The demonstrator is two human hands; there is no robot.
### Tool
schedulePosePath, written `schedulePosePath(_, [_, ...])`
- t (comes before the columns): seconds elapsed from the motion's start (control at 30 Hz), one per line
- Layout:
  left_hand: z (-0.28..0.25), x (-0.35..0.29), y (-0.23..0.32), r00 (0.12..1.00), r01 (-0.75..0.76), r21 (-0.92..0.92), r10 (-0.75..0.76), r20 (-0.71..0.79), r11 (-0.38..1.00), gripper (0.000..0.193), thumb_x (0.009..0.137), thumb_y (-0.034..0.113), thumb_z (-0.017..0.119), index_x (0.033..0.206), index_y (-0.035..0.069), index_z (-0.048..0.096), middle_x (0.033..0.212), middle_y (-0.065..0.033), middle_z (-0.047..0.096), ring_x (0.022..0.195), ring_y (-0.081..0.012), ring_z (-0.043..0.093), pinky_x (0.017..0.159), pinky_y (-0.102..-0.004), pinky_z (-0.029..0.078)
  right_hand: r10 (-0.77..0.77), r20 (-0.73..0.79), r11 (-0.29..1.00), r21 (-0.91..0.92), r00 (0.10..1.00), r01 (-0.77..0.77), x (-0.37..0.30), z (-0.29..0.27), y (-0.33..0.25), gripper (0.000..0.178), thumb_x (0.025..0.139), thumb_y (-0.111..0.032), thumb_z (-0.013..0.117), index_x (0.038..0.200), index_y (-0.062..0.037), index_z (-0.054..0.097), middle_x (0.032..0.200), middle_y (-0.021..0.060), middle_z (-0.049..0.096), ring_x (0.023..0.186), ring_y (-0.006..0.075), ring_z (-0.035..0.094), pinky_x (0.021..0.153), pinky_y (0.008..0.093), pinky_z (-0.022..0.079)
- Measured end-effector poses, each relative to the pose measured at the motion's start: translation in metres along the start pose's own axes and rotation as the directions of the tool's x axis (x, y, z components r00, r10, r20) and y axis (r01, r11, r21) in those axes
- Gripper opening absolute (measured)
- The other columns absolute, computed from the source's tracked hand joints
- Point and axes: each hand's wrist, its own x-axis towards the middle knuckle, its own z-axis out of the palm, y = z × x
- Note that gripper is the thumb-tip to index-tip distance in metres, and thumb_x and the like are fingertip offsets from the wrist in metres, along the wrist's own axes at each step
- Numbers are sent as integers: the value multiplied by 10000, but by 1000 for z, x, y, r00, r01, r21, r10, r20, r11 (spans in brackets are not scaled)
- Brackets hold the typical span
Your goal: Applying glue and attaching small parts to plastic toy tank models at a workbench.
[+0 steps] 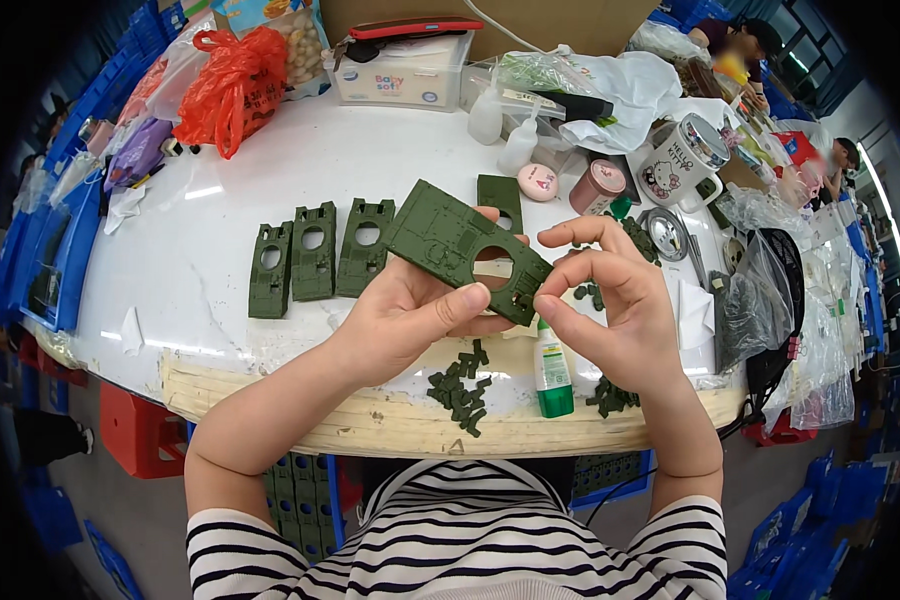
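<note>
- Three green hulls point(313, 255) lie in a row on the white bench point(210, 270), left of the hands.
- Left hand point(410, 315) holds a flat green plate point(460, 250) with a round hole, tilted above the bench, thumb on its lower edge.
- Small green parts point(460, 390) lie below it.
- Right hand point(620, 300) pinches the plate's right corner, fingers point(570, 275) curled narrow.
- A glue bottle point(552, 375) stands beneath; a mug point(685, 160) farther right.

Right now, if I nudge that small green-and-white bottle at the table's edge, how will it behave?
The bottle stands upright, tall and narrow, so it likely tips easily. It sits close to the table edge, so it may fall off. Its round body would probably roll once down.
</note>
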Motion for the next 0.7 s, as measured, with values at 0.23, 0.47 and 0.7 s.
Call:
schedulePosePath(0.23, [0,0,-1,1000,4,16,-4,7,1000,646,941,223,553,1455,95,183,1408,-142,373,1257,-305,467,984,-456,481,1,21,1000,31,1000,-2,-1,3,6,72,722,-82,719,770,-64,668,1052,81,600,1015,202,549,902,332,400])
schedulePosePath(0.47, [0,0,-1,1000,1,10,-1,16,1000,650,939,221,555,1456,99,180,1417,-144,366,1259,-302,466,983,-451,482,13,13,998,64,1000,-13,-1,6,6,67,725,-71,716,765,-53,664,1032,89,588,1030,212,574,895,331,414])
schedulePosePath(0.7, [-1,0,-3,1000,-9,19,9,13,1000,656,933,221,565,1453,105,182,1427,-158,364,1255,-296,471,978,-438,487,-3,14,1000,13,1000,3,-1,5,4,76,724,-58,721,758,-48,654,1017,91,583,1048,225,593,881,333,431])
